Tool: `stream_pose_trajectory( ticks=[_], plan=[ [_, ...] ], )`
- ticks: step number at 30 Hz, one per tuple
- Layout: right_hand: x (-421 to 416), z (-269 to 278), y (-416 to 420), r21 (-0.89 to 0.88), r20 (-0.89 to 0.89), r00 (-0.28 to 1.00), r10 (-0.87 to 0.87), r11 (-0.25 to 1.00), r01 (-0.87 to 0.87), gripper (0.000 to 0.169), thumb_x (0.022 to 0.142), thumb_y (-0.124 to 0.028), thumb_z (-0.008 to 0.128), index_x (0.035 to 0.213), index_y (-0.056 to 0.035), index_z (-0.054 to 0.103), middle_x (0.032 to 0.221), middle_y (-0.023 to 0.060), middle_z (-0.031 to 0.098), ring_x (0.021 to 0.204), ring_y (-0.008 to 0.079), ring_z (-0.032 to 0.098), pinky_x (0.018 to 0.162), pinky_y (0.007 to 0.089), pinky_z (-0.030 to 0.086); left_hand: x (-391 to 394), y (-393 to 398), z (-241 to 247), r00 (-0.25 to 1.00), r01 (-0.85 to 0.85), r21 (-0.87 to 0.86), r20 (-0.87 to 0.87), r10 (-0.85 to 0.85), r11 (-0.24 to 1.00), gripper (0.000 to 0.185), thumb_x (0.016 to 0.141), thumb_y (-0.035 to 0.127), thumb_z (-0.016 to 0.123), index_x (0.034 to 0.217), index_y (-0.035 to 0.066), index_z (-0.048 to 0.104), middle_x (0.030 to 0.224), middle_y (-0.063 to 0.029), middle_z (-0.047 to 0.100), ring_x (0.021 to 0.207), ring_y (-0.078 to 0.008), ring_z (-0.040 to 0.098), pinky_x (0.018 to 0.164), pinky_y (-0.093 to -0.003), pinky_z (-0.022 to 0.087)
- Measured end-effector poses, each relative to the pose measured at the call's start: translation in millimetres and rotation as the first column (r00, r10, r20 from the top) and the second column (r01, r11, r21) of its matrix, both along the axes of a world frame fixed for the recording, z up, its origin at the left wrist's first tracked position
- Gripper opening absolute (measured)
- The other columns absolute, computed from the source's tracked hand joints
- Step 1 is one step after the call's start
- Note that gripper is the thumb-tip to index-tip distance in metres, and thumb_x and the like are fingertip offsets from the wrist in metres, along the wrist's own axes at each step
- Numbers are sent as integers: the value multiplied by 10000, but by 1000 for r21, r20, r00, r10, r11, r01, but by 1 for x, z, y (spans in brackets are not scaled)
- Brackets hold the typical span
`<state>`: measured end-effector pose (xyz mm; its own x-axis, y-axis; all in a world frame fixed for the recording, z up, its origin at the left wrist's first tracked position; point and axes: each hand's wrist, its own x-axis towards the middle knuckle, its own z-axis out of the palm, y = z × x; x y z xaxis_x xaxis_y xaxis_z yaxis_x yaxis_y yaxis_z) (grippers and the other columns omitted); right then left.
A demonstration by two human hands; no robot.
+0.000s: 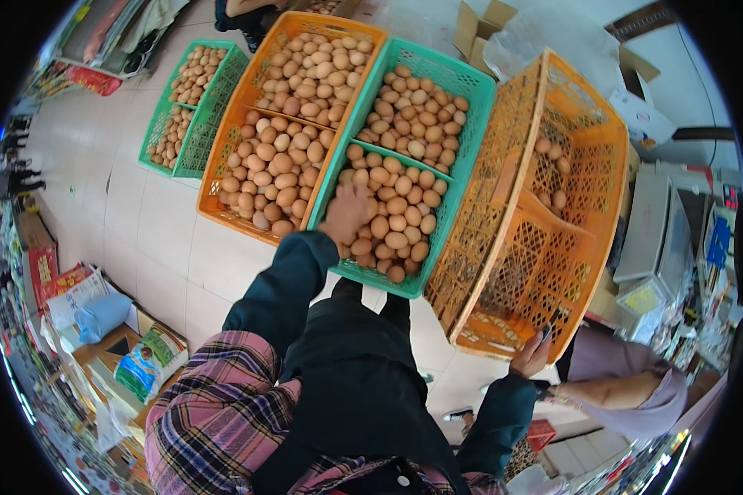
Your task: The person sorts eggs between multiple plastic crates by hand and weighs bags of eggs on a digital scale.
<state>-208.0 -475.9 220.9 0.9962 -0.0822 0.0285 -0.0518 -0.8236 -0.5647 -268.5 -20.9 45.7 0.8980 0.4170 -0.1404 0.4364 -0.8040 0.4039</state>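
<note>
Brown eggs (pixel 396 213) fill the near half of a green plastic crate (pixel 424 284) in front of me. My left hand (pixel 348 210) lies on the eggs at that half's left side; its fingertips are partly lost among them, so a grip cannot be told. At the right, my right hand (pixel 531 357) is at the near end of an orange plastic crate (pixel 600 247), with a small dark object (pixel 546 334) at its fingers. This crate stands higher than the green one and has a few eggs (pixel 551 154) in its far compartment; its near compartment holds none.
Left of the green crate stands an orange crate (pixel 207 219) full of eggs, and beyond it a smaller green crate (pixel 201 139). Another person's arm (pixel 613 391) is close to my right hand. Cardboard boxes (pixel 483 28) and clear plastic lie behind; a packed bag (pixel 150 364) sits at the left.
</note>
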Motion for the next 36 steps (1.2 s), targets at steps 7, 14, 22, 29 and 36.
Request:
stream_pose_trajectory(
  ticks=[7, 14, 22, 29, 36],
  plan=[
    [4, 2, 11, -89, 35, 999, -20, 996, 24, 315, 956, -305, 422, 1000, -47, 597, 628, 90, 551, 542, 233, 536, 517, 346, 408, 33, 55, -26, 853, 396, 240, -452, -259, 886, 371, 887, 90, 544, 1219, -10, 411, 1150, -213, 451, 1019, -351, 484, 861, -418, 488],
    [2, 7, 11, -186, 66, 998, 23, 982, -10, 309, 951, -292, 413, 988, -43, 592, 667, 182, 591, 601, 375, 578, 517, 443, 430, 40, 64, -23, 786, 414, 49, -523, -330, 909, 525, 867, 17, 534, 1344, -15, 316, 1249, -238, 414, 1120, -394, 436, 961, -452, 436],
    [0, 7, 14, -246, -31, 999, 14, 969, -21, 243, 944, -249, 430, 1000, -53, 561, 612, 145, 584, 551, 363, 571, 487, 454, 424, 137, 59, 91, 930, 363, -125, 109, -351, 923, 248, 919, 127, 501, 1156, 56, 509, 1073, -156, 511, 1008, -320, 529, 850, -417, 477],
    [8, 13, 22, -235, -103, 995, 14, 971, -38, 143, 915, -202, 477, 904, -61, 493, 598, 116, 585, 530, 343, 577, 475, 459, 428, 255, -38, 220, 785, 548, -470, 574, -232, 691, 226, 947, 159, 475, 1134, 37, 512, 1093, -93, 513, 1047, -208, 531, 849, -314, 479],
    [7, 15, 21, -251, -97, 994, 43, 966, -67, 204, 877, -164, 515, 1045, -49, 526, 624, 182, 562, 515, 367, 545, 464, 469, 408, 399, -96, 171, 698, 710, -344, 229, -678, 615, 224, 969, 184, 423, 1107, 40, 524, 1024, -136, 538, 928, -254, 560, 765, -397, 474]
  ],
)
